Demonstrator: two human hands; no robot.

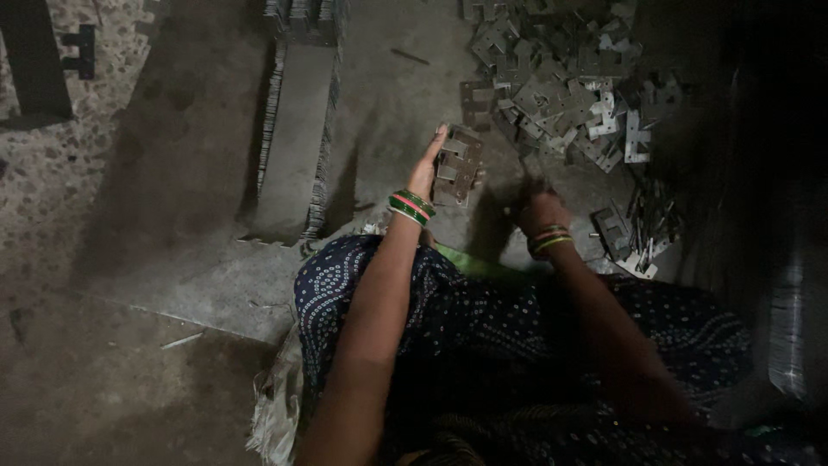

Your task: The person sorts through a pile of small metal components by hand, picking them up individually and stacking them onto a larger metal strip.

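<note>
On my far left the floor is bare and speckled. Next to it a long row of thin metal plates stands packed together on edge, running away from me. My knees, under dark blue spotted cloth, sit between me and the work.

My left hand is lifted up, with the arm stretched forward and green and red bangles on the wrist. Its fingers are closed around a small stack of flat metal pieces, which stands up against my palm.

My right hand reaches low toward the floor, with bangles too. It is dark there, so I cannot tell if those fingers are apart or together.

Just past it, to the right, lies a big loose pile of cut metal pieces.
</note>
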